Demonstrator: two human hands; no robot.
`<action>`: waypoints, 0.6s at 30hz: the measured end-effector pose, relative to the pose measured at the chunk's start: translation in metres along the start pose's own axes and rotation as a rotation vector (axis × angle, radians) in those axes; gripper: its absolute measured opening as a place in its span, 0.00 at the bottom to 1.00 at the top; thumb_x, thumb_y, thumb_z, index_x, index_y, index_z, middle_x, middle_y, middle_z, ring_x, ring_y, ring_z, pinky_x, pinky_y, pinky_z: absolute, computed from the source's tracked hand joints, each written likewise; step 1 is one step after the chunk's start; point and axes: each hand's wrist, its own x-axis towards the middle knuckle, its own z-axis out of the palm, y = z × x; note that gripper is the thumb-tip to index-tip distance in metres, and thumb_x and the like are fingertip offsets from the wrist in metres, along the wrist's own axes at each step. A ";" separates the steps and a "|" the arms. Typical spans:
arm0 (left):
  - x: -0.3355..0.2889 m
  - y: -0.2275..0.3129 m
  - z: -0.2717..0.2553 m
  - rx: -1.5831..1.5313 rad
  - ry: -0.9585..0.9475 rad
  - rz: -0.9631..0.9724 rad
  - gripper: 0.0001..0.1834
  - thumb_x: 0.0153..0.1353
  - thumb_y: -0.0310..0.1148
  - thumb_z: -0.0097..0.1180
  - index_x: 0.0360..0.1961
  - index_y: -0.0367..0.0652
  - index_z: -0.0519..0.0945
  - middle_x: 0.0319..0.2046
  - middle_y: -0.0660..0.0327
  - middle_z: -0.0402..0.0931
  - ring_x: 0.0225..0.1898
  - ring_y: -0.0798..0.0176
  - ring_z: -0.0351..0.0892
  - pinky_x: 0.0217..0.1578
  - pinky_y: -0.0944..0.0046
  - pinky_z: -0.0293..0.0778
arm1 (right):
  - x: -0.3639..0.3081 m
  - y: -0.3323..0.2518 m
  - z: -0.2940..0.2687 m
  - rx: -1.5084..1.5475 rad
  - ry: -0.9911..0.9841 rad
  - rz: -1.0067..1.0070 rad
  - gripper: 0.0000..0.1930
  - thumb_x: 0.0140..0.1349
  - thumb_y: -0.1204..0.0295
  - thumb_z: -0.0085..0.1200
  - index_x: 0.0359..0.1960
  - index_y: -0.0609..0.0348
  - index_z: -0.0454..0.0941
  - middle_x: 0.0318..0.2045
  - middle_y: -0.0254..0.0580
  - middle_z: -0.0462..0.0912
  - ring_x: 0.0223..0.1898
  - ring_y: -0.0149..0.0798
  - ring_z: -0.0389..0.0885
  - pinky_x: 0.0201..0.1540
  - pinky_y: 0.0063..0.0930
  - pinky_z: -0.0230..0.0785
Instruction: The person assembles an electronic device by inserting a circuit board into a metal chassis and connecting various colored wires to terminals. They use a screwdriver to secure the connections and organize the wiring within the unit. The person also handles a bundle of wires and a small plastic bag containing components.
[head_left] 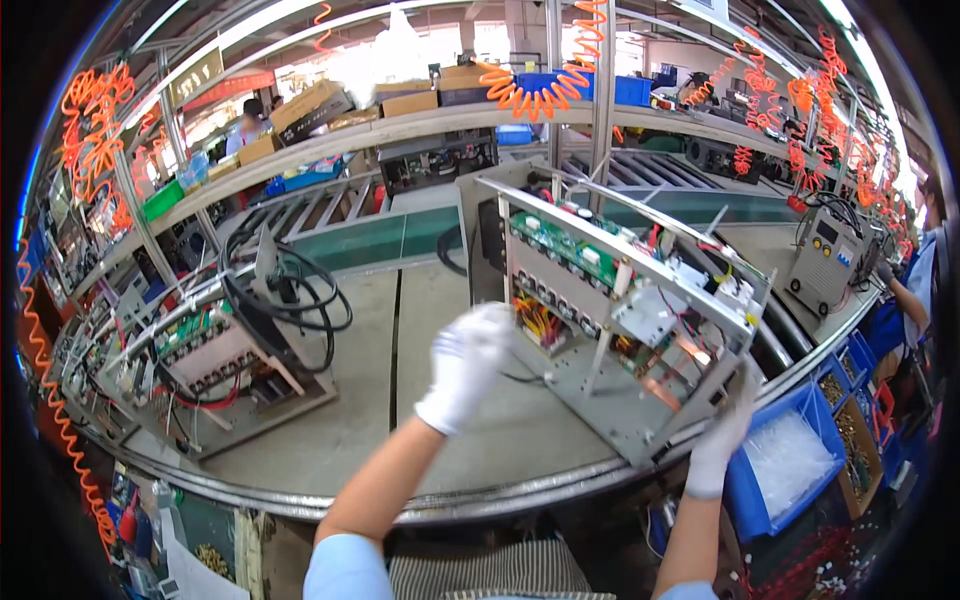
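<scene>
An open welding machine chassis [600, 290] stands right of centre on the bench, its green circuit board [565, 250], wires and copper parts exposed. In front of its left side is my left hand [468, 365] in a white glove, slightly blurred. The fingers are curled together, and whatever is in them is hidden. My right hand [725, 430], also gloved, lies along the chassis's near right corner, by the metal frame. Motion smears its fingers, so their grip does not show.
A second open chassis [225, 350] with a black cable coil [300, 300] stands at left. Blue bins [790, 460] hang by the bench's right edge, one holding clear plastic bags. A finished-looking welder [828, 262] stands at far right, near a person [912, 300]. Orange coiled hoses [540, 90] dangle overhead.
</scene>
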 end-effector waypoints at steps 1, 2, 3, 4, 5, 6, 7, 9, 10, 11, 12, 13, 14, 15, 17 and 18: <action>0.017 -0.024 -0.016 0.060 0.064 -0.276 0.13 0.65 0.35 0.53 0.41 0.39 0.84 0.37 0.52 0.84 0.39 0.53 0.83 0.42 0.58 0.76 | -0.027 -0.037 0.019 -0.006 0.028 -0.074 0.32 0.71 0.50 0.46 0.67 0.60 0.64 0.62 0.43 0.71 0.65 0.40 0.68 0.66 0.42 0.61; 0.038 -0.052 -0.023 0.215 0.067 -0.312 0.16 0.65 0.40 0.54 0.43 0.40 0.84 0.37 0.51 0.84 0.37 0.52 0.82 0.41 0.56 0.75 | -0.041 -0.034 0.026 -0.226 0.034 -0.144 0.34 0.70 0.51 0.47 0.70 0.62 0.59 0.64 0.44 0.68 0.65 0.40 0.66 0.67 0.41 0.58; 0.056 -0.087 -0.023 0.264 0.097 -0.268 0.19 0.63 0.43 0.56 0.47 0.39 0.82 0.38 0.48 0.83 0.40 0.49 0.82 0.43 0.55 0.76 | -0.057 -0.032 0.041 -0.224 -0.020 -0.239 0.37 0.69 0.56 0.51 0.71 0.64 0.52 0.66 0.46 0.65 0.66 0.40 0.65 0.68 0.40 0.57; 0.073 -0.105 -0.018 0.337 0.132 -0.233 0.24 0.60 0.45 0.59 0.52 0.39 0.80 0.40 0.46 0.83 0.44 0.47 0.82 0.46 0.55 0.76 | -0.073 -0.030 0.054 -0.222 -0.072 -0.334 0.41 0.67 0.61 0.55 0.73 0.65 0.46 0.68 0.48 0.61 0.66 0.41 0.64 0.68 0.38 0.56; 0.093 -0.113 -0.016 0.360 0.033 -0.307 0.29 0.61 0.45 0.56 0.59 0.40 0.74 0.48 0.47 0.82 0.51 0.47 0.81 0.53 0.53 0.74 | -0.074 -0.020 0.050 -0.297 -0.027 -0.267 0.41 0.66 0.67 0.56 0.74 0.65 0.44 0.68 0.51 0.59 0.67 0.42 0.63 0.68 0.38 0.55; 0.108 -0.120 -0.010 0.298 0.037 -0.329 0.32 0.59 0.44 0.57 0.62 0.37 0.72 0.51 0.47 0.80 0.54 0.49 0.80 0.55 0.55 0.73 | -0.078 -0.009 0.046 -0.368 0.011 -0.188 0.42 0.64 0.73 0.57 0.74 0.65 0.42 0.69 0.53 0.57 0.68 0.43 0.61 0.69 0.37 0.54; 0.125 -0.141 -0.002 0.259 0.028 -0.346 0.34 0.57 0.43 0.57 0.63 0.36 0.70 0.54 0.47 0.79 0.55 0.50 0.79 0.55 0.57 0.73 | -0.079 -0.019 0.056 -0.351 0.045 -0.110 0.43 0.63 0.76 0.57 0.74 0.66 0.42 0.69 0.55 0.57 0.68 0.44 0.61 0.69 0.37 0.54; 0.153 -0.173 0.015 0.149 0.022 -0.403 0.27 0.55 0.39 0.55 0.54 0.34 0.76 0.48 0.48 0.82 0.53 0.49 0.80 0.53 0.56 0.74 | -0.082 -0.014 0.055 -0.403 0.072 -0.088 0.43 0.64 0.75 0.57 0.73 0.67 0.42 0.69 0.57 0.58 0.67 0.45 0.62 0.69 0.36 0.53; 0.159 -0.174 0.020 0.188 0.016 -0.401 0.24 0.54 0.38 0.54 0.50 0.35 0.78 0.47 0.47 0.82 0.51 0.48 0.80 0.52 0.55 0.74 | -0.082 -0.010 0.051 -0.439 0.087 -0.056 0.41 0.64 0.75 0.56 0.73 0.69 0.42 0.69 0.58 0.58 0.67 0.45 0.62 0.70 0.36 0.53; 0.161 -0.170 0.021 0.232 0.017 -0.398 0.21 0.54 0.37 0.54 0.46 0.35 0.80 0.45 0.47 0.82 0.50 0.47 0.80 0.50 0.55 0.74 | -0.081 -0.007 0.047 -0.480 0.097 -0.062 0.41 0.64 0.75 0.56 0.73 0.69 0.42 0.69 0.59 0.58 0.68 0.46 0.62 0.70 0.36 0.52; 0.160 -0.166 0.023 0.232 0.044 -0.355 0.19 0.54 0.36 0.53 0.44 0.35 0.80 0.44 0.47 0.82 0.49 0.46 0.81 0.49 0.54 0.75 | -0.080 -0.004 0.043 -0.518 0.107 -0.063 0.41 0.65 0.75 0.55 0.73 0.69 0.43 0.69 0.59 0.58 0.68 0.46 0.61 0.70 0.36 0.52; 0.156 -0.161 0.025 0.233 0.074 -0.314 0.17 0.53 0.35 0.53 0.41 0.36 0.81 0.43 0.47 0.83 0.48 0.45 0.81 0.47 0.54 0.75 | -0.080 -0.001 0.038 -0.555 0.113 -0.063 0.41 0.65 0.75 0.55 0.73 0.69 0.43 0.69 0.59 0.57 0.68 0.46 0.61 0.70 0.36 0.52; 0.156 -0.135 0.011 0.261 -0.062 -0.404 0.16 0.53 0.34 0.53 0.40 0.36 0.80 0.40 0.47 0.83 0.46 0.45 0.82 0.46 0.53 0.76 | -0.078 0.001 0.037 -0.566 0.119 -0.086 0.36 0.65 0.74 0.54 0.70 0.70 0.49 0.64 0.61 0.64 0.63 0.49 0.67 0.66 0.38 0.58; 0.151 -0.134 0.009 0.267 -0.045 -0.374 0.17 0.54 0.34 0.54 0.41 0.35 0.80 0.40 0.46 0.83 0.46 0.46 0.82 0.46 0.54 0.75 | -0.075 0.002 0.034 -0.581 0.121 -0.111 0.32 0.65 0.74 0.53 0.68 0.72 0.55 0.58 0.62 0.71 0.58 0.51 0.73 0.62 0.39 0.63; 0.135 -0.140 -0.006 0.297 -0.003 -0.321 0.19 0.54 0.34 0.55 0.44 0.32 0.80 0.40 0.44 0.83 0.45 0.47 0.83 0.45 0.54 0.75 | -0.062 0.004 0.024 -0.549 0.089 -0.073 0.27 0.66 0.73 0.52 0.64 0.72 0.60 0.55 0.61 0.74 0.54 0.50 0.75 0.59 0.38 0.65; 0.124 -0.137 -0.014 0.319 0.038 -0.272 0.15 0.55 0.33 0.56 0.38 0.32 0.79 0.34 0.47 0.83 0.39 0.49 0.84 0.41 0.56 0.75 | -0.057 0.008 0.015 -0.544 0.077 -0.054 0.24 0.67 0.72 0.52 0.61 0.73 0.65 0.52 0.60 0.76 0.51 0.48 0.76 0.56 0.38 0.67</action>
